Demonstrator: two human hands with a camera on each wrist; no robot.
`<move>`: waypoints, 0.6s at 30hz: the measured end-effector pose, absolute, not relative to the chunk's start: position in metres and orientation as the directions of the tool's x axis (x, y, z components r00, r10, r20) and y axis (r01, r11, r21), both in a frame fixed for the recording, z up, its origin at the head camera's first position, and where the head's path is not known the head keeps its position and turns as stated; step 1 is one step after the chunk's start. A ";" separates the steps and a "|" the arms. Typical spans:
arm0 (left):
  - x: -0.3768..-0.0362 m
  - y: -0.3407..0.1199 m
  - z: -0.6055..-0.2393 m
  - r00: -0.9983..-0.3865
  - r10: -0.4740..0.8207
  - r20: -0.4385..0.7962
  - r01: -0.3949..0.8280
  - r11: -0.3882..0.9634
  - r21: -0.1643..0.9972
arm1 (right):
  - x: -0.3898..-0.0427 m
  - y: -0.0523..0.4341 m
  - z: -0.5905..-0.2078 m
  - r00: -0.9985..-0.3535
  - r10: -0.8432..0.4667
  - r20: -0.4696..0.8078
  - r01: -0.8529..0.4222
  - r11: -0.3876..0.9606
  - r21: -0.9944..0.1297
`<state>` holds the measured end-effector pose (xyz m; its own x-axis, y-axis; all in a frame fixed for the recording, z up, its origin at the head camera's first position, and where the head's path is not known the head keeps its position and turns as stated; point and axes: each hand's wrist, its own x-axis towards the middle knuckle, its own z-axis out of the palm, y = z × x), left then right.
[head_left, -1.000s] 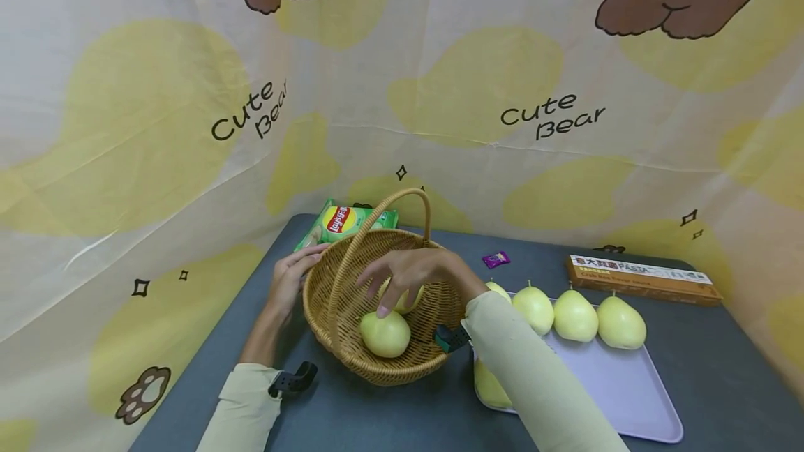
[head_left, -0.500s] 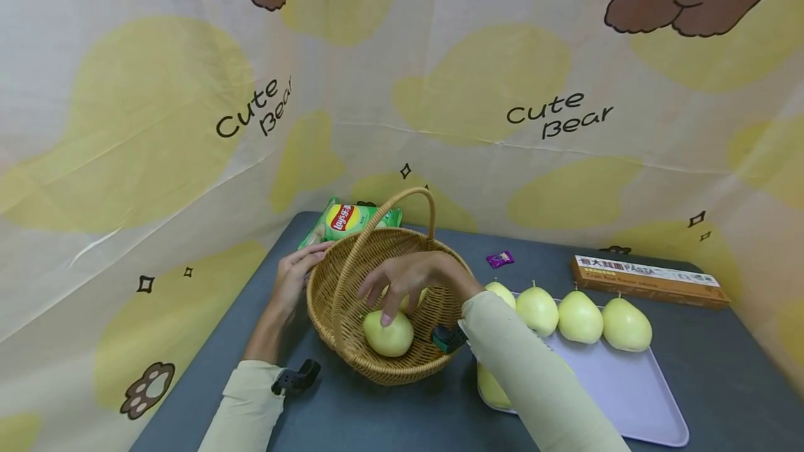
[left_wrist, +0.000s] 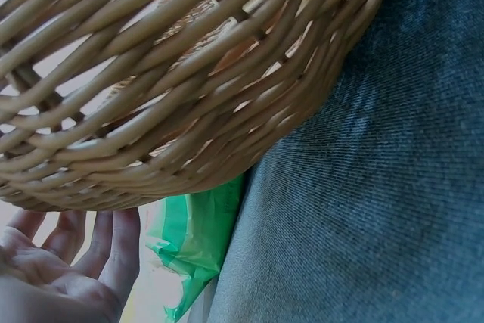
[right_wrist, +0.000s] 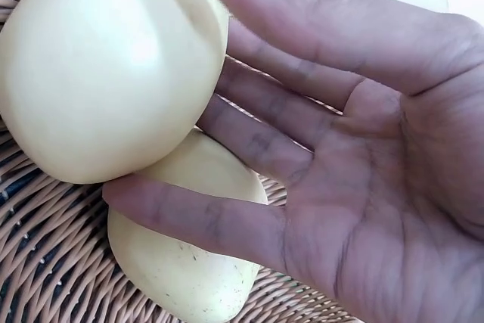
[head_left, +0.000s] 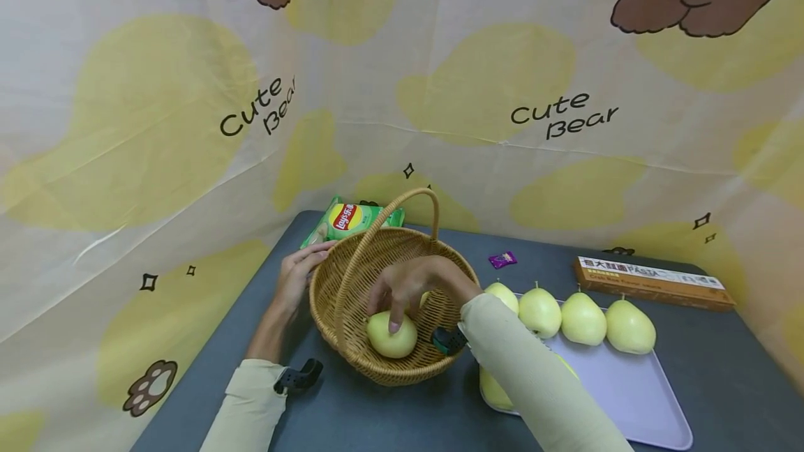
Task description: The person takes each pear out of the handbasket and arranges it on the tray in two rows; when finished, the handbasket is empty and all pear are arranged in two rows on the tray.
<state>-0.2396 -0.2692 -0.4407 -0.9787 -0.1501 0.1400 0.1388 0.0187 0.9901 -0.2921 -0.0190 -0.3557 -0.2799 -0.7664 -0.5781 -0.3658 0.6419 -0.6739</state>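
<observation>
A wicker basket (head_left: 326, 298) with a hoop handle stands on the dark table and holds two pale yellow pears. My right hand (head_left: 408, 284) reaches down into it, its spread fingers (right_wrist: 287, 104) lying against the front pear (head_left: 384, 339) (right_wrist: 98, 73). The second pear (right_wrist: 181, 270) lies under and behind that hand. The hand touches the fruit without lifting it. My left hand (head_left: 298, 274) rests flat against the outside of the basket's left wall (left_wrist: 189, 88), fingers (left_wrist: 113, 243) straight.
A lilac tray (head_left: 628, 396) to the right carries several more pears (head_left: 581, 318), one partly hidden by my sleeve. A green chip bag (head_left: 348, 220) (left_wrist: 200, 240) lies behind the basket, with a purple wrapper (head_left: 504, 259) and a pasta box (head_left: 653, 282) further right. Printed curtains enclose the table.
My right hand has sunk from above the basket onto the front pear, and its fingers now lie on it. The left hand has stayed on the basket's side.
</observation>
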 end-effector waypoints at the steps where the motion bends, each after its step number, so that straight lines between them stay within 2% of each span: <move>1: -0.240 -0.269 -0.441 -0.979 -0.150 0.140 0.138 0.021 0.990 | -0.292 -0.019 -0.356 -0.276 -0.766 -0.581 -0.368 0.642 -0.672; 8: -0.241 -0.268 -0.440 -0.980 -0.147 0.131 0.130 0.017 0.991 | -0.289 -0.021 -0.356 -0.229 -0.764 -0.604 -0.399 0.639 -0.657; 18: -0.241 -0.268 -0.440 -0.980 -0.152 0.130 0.126 0.035 0.991 | -0.284 -0.027 -0.356 -0.216 -0.760 -0.613 -0.488 0.627 -0.606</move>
<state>-0.2408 -0.2681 -0.4404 -0.9798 -0.1518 0.1302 0.1263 0.0349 0.9914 -0.2843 -0.0265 -0.3561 -0.2156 -0.7602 -0.6129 -0.4885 0.6274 -0.6064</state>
